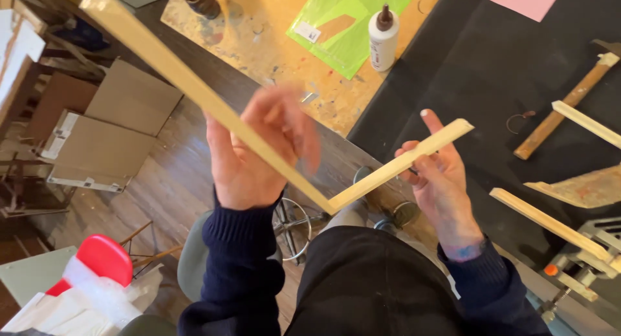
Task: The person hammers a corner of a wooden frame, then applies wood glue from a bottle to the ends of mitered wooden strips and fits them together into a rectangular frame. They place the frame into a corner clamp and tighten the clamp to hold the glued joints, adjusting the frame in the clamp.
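**Above the worktop edge: two wood strips meeting in a V**

Over the floor and the person's lap, just off the near edge of the worktop point(272, 45), the two hands are holding a pair of pale wood strips joined end to end at a corner. The long strip point(194, 84) is running its long axis from the upper left down to the joint at lower centre, its free end pointing up and away to the left. The short strip point(401, 164) is rising from that joint toward the upper right, its cut end pointing at the dark mat point(491, 64).

The left hand point(259, 155) is wrapping the long strip about midway, fingers closing around it, though motion blur is making the exact grip hard to read. The right hand point(440, 181) is cradling the short strip near its free end, fingers loosely curled under it and one fingertip lifted.

Both strips are looking thin, light and stiff, probably apt to flex or snap at the joint if levered by their far ends; taking hold close to the corner would likely be kinder to it.

Farther off, a white glue bottle point(383, 38) is standing on the worktop beside a green sheet point(349, 19).
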